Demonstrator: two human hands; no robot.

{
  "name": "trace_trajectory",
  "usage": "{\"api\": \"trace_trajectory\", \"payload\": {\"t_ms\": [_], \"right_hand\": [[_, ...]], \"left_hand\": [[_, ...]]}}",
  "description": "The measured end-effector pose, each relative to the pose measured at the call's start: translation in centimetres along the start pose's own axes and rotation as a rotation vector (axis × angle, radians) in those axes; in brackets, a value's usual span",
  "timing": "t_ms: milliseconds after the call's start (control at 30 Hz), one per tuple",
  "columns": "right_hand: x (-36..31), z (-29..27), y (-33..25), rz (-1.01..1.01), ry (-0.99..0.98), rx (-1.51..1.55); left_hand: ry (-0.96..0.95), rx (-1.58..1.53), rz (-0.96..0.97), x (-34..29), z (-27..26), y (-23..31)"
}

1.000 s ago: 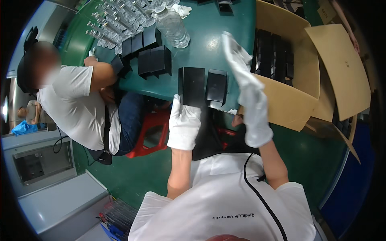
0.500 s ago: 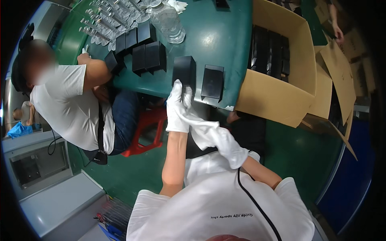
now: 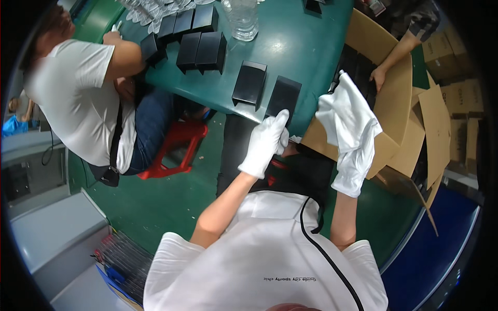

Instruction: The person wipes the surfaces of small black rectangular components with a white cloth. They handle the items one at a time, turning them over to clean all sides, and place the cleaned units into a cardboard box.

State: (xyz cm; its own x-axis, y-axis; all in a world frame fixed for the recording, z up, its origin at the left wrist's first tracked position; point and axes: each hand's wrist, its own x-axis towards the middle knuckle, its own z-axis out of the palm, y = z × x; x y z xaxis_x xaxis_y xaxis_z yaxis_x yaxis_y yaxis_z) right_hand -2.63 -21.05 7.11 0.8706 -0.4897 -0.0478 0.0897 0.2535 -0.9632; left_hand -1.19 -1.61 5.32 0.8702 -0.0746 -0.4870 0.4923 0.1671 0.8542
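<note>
My left hand [image 3: 265,144], in a white glove, pinches the near end of a black box-shaped housing [image 3: 285,96], its thumb on top and its other fingers partly hidden. That housing is at the table's near right corner. A second black housing [image 3: 250,83] stands just left of it, apart from my hand. My right hand [image 3: 355,163], also gloved, is closed on a white cloth [image 3: 346,111] that bunches and drapes over its fingers beside the carton's near wall. The cloth hides most of those fingers.
A cardboard carton [image 3: 386,127] with black pieces inside stands at the right; another person's hand [image 3: 378,78] reaches into it. More black housings [image 3: 199,51], a clear plastic jar [image 3: 243,20] and clear plastic parts [image 3: 155,13] occupy the green table. A seated co-worker [image 3: 83,103] is at left.
My left hand has moved from the left housing to the right one. My right hand has swung right and up with the cloth, away from my left hand. Another person's hand has entered the carton.
</note>
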Motion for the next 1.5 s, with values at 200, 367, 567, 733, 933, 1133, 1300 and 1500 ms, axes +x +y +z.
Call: {"api": "trace_trajectory", "payload": {"t_ms": [200, 367, 567, 733, 933, 1133, 1300, 1500], "right_hand": [[2.7, 3.1, -0.2, -0.289, -0.304, -0.503], [2.2, 7.1, 0.7, -0.868, -0.632, -1.120], [-2.0, 6.1, 0.3, -0.682, -0.966, -0.791], [-2.7, 4.2, -1.6, -0.048, -0.632, -0.563], [-2.8, -1.6, 2.9, 0.118, -0.466, -0.469], [-4.5, 3.0, 1.7, 0.327, -0.309, -0.156], [-3.9, 1.7, 4.3, 0.308, -0.439, -0.153], [-2.1, 3.4, 8.6, 0.088, -0.287, -0.464]], "left_hand": [[0.058, 0.226, 0.246, 0.3, 3.1, -2.5], [0.136, 0.614, 0.650, 1.7, 2.2, -5.6], [0.025, 0.402, 0.542, 5.2, 0.5, -10.4], [0.107, -0.176, 0.329, 2.4, -2.0, -3.1], [0.288, -0.063, 0.267, -1.2, -5.1, -3.3], [0.534, 0.383, 0.368, 1.1, -5.4, -2.1], [0.621, 1.003, 0.845, 3.9, -5.8, -1.7], [0.657, 0.982, 0.898, 7.1, -6.6, 0.2]]}}
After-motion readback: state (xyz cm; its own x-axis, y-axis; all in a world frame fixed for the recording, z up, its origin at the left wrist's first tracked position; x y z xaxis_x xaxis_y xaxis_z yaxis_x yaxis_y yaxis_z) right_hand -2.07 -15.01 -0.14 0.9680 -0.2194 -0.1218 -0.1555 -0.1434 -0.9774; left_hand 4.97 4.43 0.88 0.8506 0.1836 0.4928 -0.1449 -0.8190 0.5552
